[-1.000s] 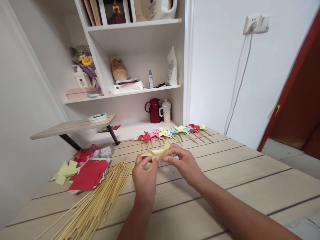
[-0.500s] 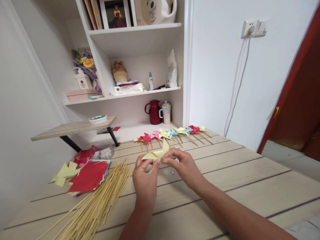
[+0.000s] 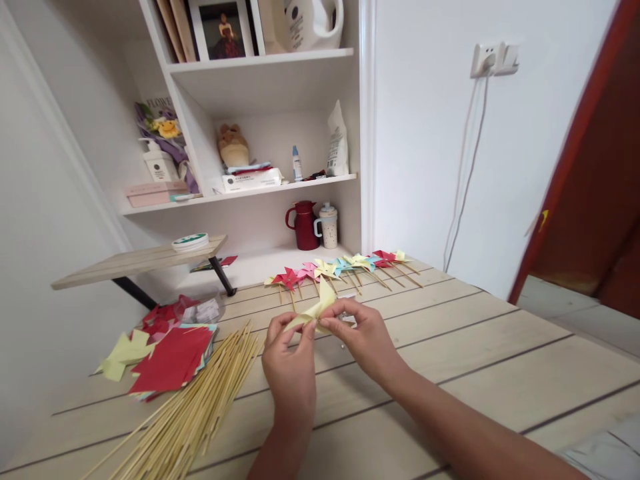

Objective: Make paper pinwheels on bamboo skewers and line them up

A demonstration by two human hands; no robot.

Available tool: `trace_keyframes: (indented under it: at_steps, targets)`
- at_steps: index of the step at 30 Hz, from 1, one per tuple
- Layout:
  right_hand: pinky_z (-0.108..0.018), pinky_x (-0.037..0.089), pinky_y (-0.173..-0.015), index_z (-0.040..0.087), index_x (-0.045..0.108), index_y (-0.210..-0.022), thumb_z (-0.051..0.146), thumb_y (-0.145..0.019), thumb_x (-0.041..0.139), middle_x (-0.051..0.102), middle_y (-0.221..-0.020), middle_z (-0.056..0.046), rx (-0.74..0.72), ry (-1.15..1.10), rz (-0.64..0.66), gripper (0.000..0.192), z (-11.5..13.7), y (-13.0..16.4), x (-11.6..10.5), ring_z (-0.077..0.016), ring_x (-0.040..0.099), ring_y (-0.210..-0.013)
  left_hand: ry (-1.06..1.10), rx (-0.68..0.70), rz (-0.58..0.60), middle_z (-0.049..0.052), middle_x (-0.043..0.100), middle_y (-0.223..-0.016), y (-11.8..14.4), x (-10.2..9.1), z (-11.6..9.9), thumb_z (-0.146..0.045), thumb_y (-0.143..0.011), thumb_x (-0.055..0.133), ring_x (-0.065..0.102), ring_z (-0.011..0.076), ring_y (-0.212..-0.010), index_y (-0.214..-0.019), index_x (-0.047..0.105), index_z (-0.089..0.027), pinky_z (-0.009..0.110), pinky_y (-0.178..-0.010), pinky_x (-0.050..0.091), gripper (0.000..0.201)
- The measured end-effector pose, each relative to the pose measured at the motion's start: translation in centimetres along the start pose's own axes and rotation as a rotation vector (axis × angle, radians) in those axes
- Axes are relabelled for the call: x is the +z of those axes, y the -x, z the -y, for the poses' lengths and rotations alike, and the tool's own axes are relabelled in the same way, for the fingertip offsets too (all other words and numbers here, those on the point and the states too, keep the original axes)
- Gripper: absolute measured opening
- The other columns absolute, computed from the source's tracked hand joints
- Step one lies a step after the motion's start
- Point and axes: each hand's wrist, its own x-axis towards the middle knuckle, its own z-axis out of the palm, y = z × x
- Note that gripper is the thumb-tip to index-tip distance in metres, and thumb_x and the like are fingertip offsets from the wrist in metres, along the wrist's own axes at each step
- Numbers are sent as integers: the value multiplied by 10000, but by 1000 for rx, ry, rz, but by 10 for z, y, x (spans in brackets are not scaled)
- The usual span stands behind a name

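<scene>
Both forearms reach forward from the lower edge and meet at mid-frame. The left hand (image 3: 289,363) is raised, back toward the camera, fingertips pinched together. The right hand (image 3: 364,338) angles in from the right, fingers curled, tips meeting the left's.

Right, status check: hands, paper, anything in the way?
Left hand and right hand both pinching yellow folded paper above table. Skewer pile lies left, apart.

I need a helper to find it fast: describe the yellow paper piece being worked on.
Start at the wooden table below the white shelves. Above its middle, the left hand and right hand pinch a folded pale yellow paper piece. Unlike the finished pinwheels behind, it has no stick and is held in the air.
</scene>
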Motion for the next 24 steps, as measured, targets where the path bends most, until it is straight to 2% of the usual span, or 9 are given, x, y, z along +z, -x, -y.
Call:
trace_keyframes:
  at_steps: [4, 8, 14, 16, 18, 22, 24]
  targets:
    - [-290, 453, -734, 214, 684, -735, 231, -793, 702, 695, -766, 3, -20, 29, -44, 63, 2, 2, 2, -174, 615, -763, -27, -20, -16, 65, 701, -937, 2, 2, -1, -315, -739, 717, 658, 200, -838, -658, 743, -195, 266, -631, 496, 147]
    - [-299, 453, -733, 215, 669, -744, 234, -802, 695, 684, -770, 0, -44, 51, -58, 67, 1, 2, 3, -177, 613, -762, -27, -43, -19, 72, 714, -973, 1, 2, 0, -333, -727, 726, 661, 219, -870, -675, 757, -199, 292, -680, 505, 148]
    - [-276, 467, -719, 233, 526, -798, 234, -760, 739, 576, -808, 32, -80, -11, -149, 216, -4, 4, 4, -158, 597, -792, -6, -40, -47, 83, 720, -1019, 2, 3, 4, -360, -719, 726, 659, 244, -924, -683, 763, -197, 333, -779, 503, 171]
    - [-277, 476, -725, 245, 512, -866, 229, -756, 741, 576, -854, 32, -72, -52, -153, 255, -5, 5, 5, -155, 605, -807, -14, -31, -47, 79, 720, -1006, 3, 3, 4, -366, -725, 721, 655, 241, -912, -674, 760, -202, 332, -766, 502, 177]
    - [-287, 482, -729, 266, 516, -1014, 221, -761, 734, 591, -835, 39, -39, -95, -136, 336, -4, 5, 6, -159, 614, -790, -29, -25, -45, 72, 718, -985, 3, 3, 4, -365, -733, 715, 652, 237, -893, -675, 760, -209, 331, -754, 500, 172]
    - [-309, 476, -744, 300, 394, -1383, 214, -767, 727, 579, -706, 73, 26, -125, -108, 706, 0, 4, 6, -170, 611, -739, -25, -13, -41, 59, 711, -966, 4, 3, 6, -351, -748, 699, 647, 228, -872, -723, 770, -223, 334, -770, 495, 149]
    - [-311, 469, -744, 280, 479, -1357, 229, -764, 728, 599, -722, 56, 33, -105, -90, 646, 0, 3, 5, -174, 604, -743, -17, -3, -40, 57, 709, -951, 3, 3, 7, -345, -752, 696, 646, 224, -864, -728, 769, -222, 329, -769, 494, 145]
